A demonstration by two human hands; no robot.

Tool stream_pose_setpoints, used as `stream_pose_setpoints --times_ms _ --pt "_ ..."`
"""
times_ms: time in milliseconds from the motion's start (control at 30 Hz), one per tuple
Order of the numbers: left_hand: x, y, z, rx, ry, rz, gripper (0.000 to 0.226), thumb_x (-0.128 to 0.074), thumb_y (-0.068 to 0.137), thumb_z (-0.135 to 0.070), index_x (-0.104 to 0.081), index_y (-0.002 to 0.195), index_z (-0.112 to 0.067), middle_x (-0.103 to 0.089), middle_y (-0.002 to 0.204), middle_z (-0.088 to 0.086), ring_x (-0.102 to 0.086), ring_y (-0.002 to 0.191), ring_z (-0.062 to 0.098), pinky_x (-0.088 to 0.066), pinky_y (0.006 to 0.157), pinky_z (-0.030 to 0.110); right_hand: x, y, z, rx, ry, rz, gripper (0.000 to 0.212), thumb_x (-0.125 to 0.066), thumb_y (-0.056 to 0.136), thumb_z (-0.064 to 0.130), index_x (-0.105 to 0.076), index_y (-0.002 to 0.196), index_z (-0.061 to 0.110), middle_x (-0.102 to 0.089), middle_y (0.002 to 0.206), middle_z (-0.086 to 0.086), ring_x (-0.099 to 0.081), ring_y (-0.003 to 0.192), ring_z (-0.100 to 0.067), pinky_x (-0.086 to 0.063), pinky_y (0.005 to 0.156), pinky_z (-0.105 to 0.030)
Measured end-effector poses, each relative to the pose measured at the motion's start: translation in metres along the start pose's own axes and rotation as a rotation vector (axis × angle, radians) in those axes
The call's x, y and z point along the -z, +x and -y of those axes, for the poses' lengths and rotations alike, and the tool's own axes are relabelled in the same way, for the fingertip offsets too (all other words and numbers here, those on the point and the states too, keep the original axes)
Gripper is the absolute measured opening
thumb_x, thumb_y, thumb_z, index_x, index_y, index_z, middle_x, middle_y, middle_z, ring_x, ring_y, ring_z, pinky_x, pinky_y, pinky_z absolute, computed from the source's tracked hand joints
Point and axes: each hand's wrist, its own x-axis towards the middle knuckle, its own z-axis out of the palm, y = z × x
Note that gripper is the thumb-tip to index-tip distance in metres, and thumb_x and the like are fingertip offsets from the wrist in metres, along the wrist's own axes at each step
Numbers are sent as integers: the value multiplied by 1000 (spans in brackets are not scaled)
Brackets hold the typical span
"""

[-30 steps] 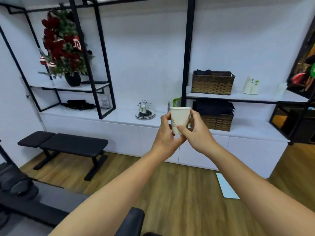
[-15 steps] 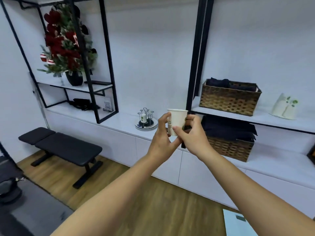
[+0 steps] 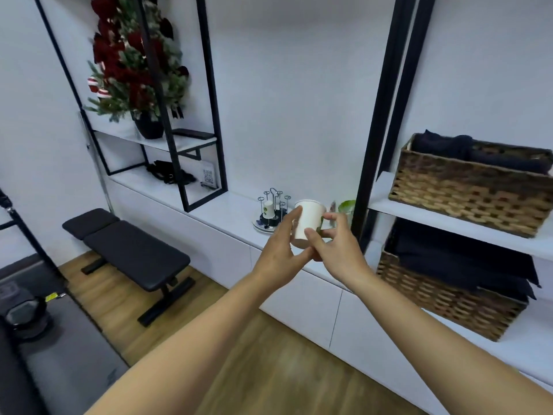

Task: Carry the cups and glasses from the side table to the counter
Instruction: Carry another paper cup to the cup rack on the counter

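Both hands, the left hand point(image 3: 276, 253) and right hand point(image 3: 335, 250), grip the upright white paper cup point(image 3: 308, 224), fingers closed round it; the white counter surface point(image 3: 236, 209) lies just ahead and below.

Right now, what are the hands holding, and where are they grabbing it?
A white paper cup, upright, held by both hands: the left hand grips its left side wall, the right hand its lower right side near the base.
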Motion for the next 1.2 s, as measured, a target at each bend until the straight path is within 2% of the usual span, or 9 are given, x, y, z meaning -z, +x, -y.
stream_pose_setpoints --times_ms 67,200,300,400,533,667,800,1067,1200 --pt "-3 33 25 4 13 -9 80 -71 91 -45 -24 155 -40 -41 154 -12 -43 135 2 -48 104 33 -7 44 -11 3 -17 41 47 -71 88 45 -44 124 33 -71 104 3 -74 73 -15 -61 77 -44" --pt "2 109 77 31 77 -4 88 -77 89 -37 -24 159 -31 -35 161 -12 -40 139 4 -41 110 28 -28 131 -31 2 -56 128 73 -67 72 68 -45 134 36 -69 106 7 -72 91 -17 -58 87 -46" --pt "5 157 106 20 111 7 82 -77 90 -34 -31 157 -27 -46 152 -13 -52 123 -7 -44 100 20 -39 186 -45 19 -75 171 69 -65 84 60 -43 143 32 -66 110 5 -72 88 -18 -61 77 -47" --pt "5 203 133 33 116 -32 69 -77 89 -35 -43 150 -29 -57 122 -14 -58 97 -10 -44 81 8 -47 240 -55 0 -36 170 48 -62 94 45 -52 138 29 -66 102 3 -71 82 -21 -63 65 -42" --pt "12 263 164 24 168 -104 62 -79 84 -43 -55 140 -30 -45 112 -14 -53 105 2 -44 83 16 -61 307 -58 49 -43 143 15 -60 97 39 -65 109 33 -71 92 -1 -70 78 -25 -59 59 -39" --pt "15 323 200 -21 210 -130 57 -68 83 -53 -55 133 -31 -53 122 -15 -52 114 7 -47 90 25 -83 379 -67 58 -87 143 18 -53 101 34 -66 110 26 -71 88 -7 -70 67 -25 -59 50 -36" --pt "8 387 247 26 196 -86 55 -71 91 -41 -46 139 -39 -58 127 -13 -57 114 9 -52 92 35 -107 456 -87 52 -172 158 26 -41 105 34 -65 103 27 -69 77 -6 -67 61 -26 -61 52 -40" --pt "-25 478 347 252 155 92 49 -61 99 -35 -44 145 -32 -60 133 -12 -64 113 11 -53 97 41 -144 593 -155 -224 -316 343 36 -30 104 32 -64 109 19 -67 82 -10 -65 63 -26 -55 49 -32" --pt "-43 491 386 310 142 195 49 -56 101 -29 -41 148 -33 -59 136 -10 -62 116 12 -51 98 39 -163 624 -196 -336 -375 427 40 -30 103 33 -64 107 11 -70 88 -22 -70 71 -43 -61 58 -47"
